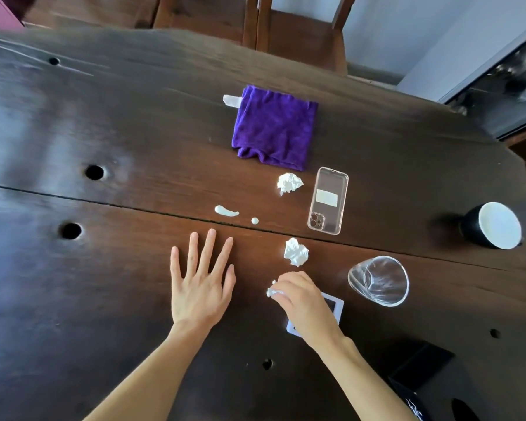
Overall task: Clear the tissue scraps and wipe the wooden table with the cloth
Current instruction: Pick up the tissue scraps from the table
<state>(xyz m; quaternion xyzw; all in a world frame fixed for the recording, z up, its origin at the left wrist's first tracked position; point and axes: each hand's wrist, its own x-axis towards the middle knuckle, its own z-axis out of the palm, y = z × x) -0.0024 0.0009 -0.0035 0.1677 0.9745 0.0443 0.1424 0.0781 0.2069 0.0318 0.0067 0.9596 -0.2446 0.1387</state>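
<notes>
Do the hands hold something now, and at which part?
The right hand pinches a crumpled tissue scrap at its near edge. The left hand lies flat, holding nothing.

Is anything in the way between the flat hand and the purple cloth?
Almost nothing. The left hand lies flat on the table, and the purple cloth sits farther away. Only a white smear and a small white dot lie between them; both are flat and block nothing.

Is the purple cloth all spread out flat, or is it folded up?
Folded. The purple cloth lies on the wooden table as a compact rectangle, with doubled layers bunched along its near edge.
</notes>
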